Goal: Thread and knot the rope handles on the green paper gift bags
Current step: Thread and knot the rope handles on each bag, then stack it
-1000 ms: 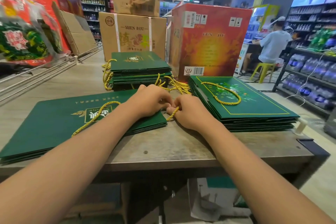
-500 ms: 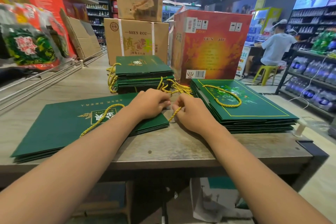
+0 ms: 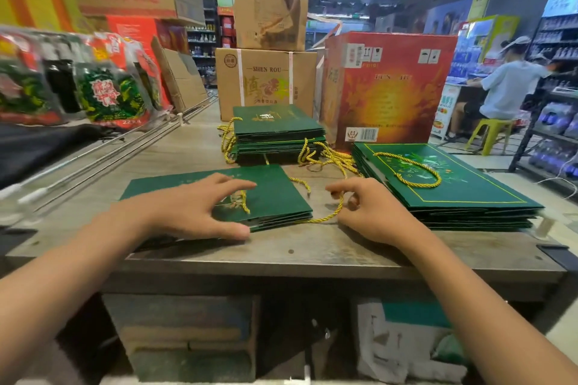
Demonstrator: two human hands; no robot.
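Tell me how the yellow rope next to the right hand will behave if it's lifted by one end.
The yellow rope will probably hang limp: it already curves loosely across the table. It looks thin and likely very light. Its twisted surface should give the right hand fair grip, though its other end seems to run into the green bag, which might drag along.

Green gift bags (image 3: 275,197): matt paper, gold print. Handles (image 3: 325,216): twisted gold rope, slight sheen. Table (image 3: 194,147): worn, rough grey wood. Brown boxes (image 3: 266,81): plain corrugated cardboard. Red box (image 3: 387,94): glossy printed card. Snack packs (image 3: 106,94): shiny plastic film.
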